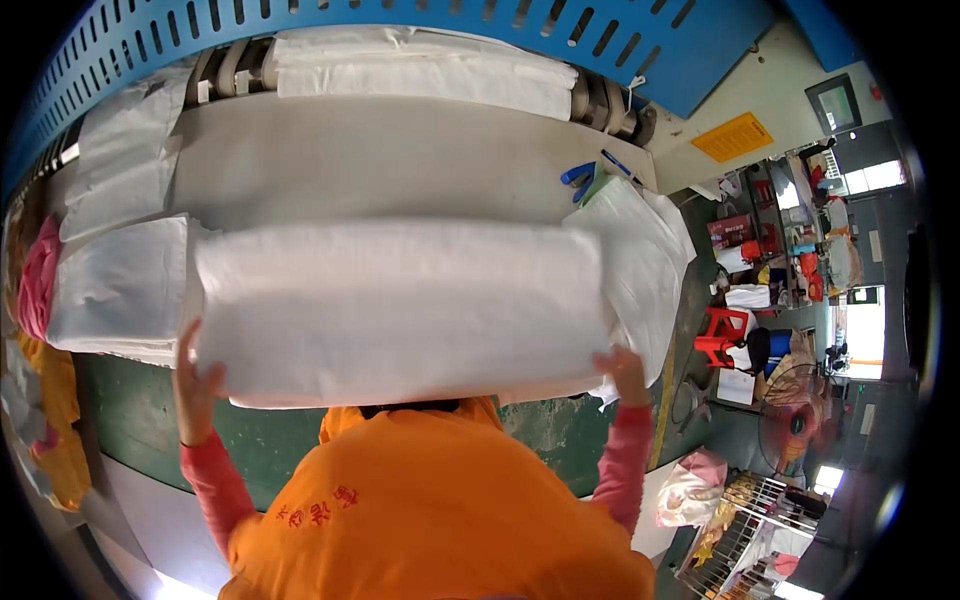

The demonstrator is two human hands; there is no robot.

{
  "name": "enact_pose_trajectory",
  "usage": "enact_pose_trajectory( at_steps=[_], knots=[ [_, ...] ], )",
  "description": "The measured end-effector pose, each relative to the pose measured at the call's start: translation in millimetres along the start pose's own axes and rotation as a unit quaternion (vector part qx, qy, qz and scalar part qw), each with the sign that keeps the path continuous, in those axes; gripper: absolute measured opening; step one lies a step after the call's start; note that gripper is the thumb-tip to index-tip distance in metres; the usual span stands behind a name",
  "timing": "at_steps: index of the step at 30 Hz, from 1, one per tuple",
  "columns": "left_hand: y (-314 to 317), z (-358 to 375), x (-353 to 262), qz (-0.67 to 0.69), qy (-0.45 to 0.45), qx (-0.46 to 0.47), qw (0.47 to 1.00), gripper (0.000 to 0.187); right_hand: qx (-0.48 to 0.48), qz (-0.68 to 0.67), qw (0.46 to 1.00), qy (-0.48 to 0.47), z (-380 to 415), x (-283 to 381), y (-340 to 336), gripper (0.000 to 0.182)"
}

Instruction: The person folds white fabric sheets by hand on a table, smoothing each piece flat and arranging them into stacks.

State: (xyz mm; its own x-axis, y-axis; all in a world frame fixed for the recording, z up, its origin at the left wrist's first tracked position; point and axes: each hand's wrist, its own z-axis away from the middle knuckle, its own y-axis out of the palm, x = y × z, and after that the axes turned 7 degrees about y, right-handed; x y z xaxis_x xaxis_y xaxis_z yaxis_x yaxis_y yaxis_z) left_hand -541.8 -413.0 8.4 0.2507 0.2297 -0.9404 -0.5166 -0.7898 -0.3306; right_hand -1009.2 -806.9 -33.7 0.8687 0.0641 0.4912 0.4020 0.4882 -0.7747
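Observation:
A wide white cloth (400, 310), folded into a long rectangle and slightly blurred, lies across the near side of the work table. My left hand (198, 385) grips its lower left corner, thumb on top. At the lower right corner my right hand (622, 372) holds the same cloth between thumb and fingers. Left of it rests a stack of folded white cloth (125, 285). On the right, another white cloth (645, 265) drapes over the table's edge.
Behind the table (370, 150), white fabric (420, 75) sits on a roller under a slotted blue cover (400, 12). Blue snips (578, 178) and a pen (620, 165) lie at the back right. Pink cloth (40, 280) is far left; a fan (797, 425) stands right.

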Motion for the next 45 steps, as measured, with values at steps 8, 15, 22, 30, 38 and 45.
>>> enact_pose_trajectory(
  at_steps=[8,15,22,30,38,45],
  knots=[
    [70.4,-25.3,-55.5,-0.353,0.244,0.095,0.898,0.070,-0.176,0.110,0.926,-0.316,11.4,135.9,32.4,0.058],
    [90.7,-40.9,29.5,-0.536,0.141,0.193,0.810,0.075,-0.105,0.297,0.879,-0.358,-35.2,122.0,67.3,0.070],
    [65.7,-279.7,138.2,-0.330,0.127,0.052,0.934,0.052,-0.111,-0.103,0.945,-0.290,-261.9,157.7,25.8,0.063],
    [164.3,-432.5,133.0,0.039,-0.140,-0.061,0.987,0.032,-0.156,-0.316,0.935,-0.031,-427.7,224.1,42.9,0.032],
    [110.1,-330.3,120.2,0.338,-0.132,-0.009,0.932,0.009,0.020,-0.424,0.905,0.004,-325.1,203.9,15.7,0.018],
    [44.3,-256.8,26.9,0.354,-0.209,0.009,0.911,0.018,0.127,-0.555,0.822,-0.032,-232.7,165.5,-47.4,0.013]
  ],
)
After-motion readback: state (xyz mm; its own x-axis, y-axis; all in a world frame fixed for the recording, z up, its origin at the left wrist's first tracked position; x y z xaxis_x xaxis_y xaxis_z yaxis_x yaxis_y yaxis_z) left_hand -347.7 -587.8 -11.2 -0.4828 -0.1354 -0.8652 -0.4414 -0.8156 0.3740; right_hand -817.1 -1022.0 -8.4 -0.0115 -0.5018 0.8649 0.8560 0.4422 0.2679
